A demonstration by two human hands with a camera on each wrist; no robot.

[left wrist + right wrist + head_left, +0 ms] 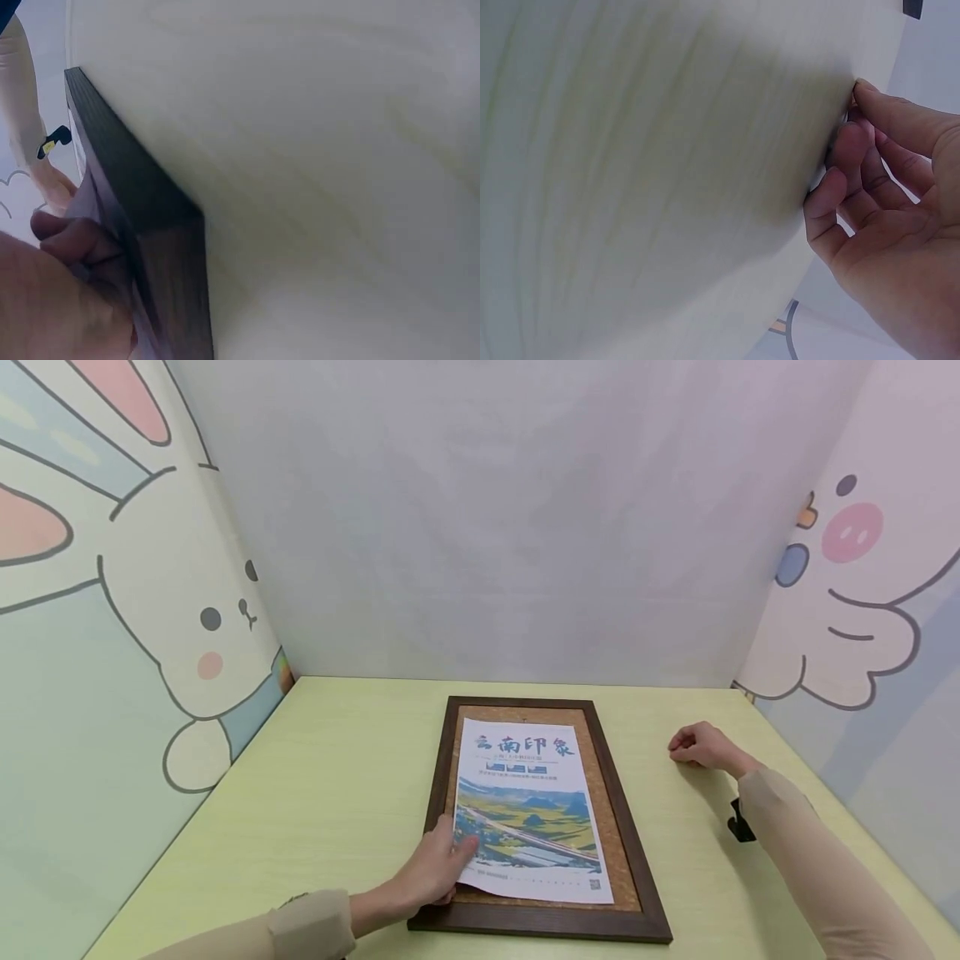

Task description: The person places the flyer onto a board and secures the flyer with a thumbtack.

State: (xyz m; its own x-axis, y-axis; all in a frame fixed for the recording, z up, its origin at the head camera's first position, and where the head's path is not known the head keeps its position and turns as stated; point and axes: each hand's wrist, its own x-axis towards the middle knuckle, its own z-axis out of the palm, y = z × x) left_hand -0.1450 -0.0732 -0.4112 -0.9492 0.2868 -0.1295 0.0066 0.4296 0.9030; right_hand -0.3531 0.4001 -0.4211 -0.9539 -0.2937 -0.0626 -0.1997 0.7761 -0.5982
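Note:
A poster [525,777] with large Chinese characters and a painted landscape lies over a corkboard [618,827] in a dark wooden frame [540,922]. My left hand [435,868] pinches the poster at its lower left edge, thumb on top, the other fingers hidden beneath. In the left wrist view, that hand [75,262] is right beside the frame's corner [172,232]. Well to the right of the frame, my right hand [705,747] is down at the table, fingers bent. The right wrist view shows its fingertips [847,142] at the tabletop; whether they pinch something small I cannot tell.
The pale yellow-green table [337,777] meets a plain grey-white back wall [487,527]. Cartoon-printed panels [180,635] stand along the left and right sides. A black wrist-worn device [741,822] sits below the right sleeve.

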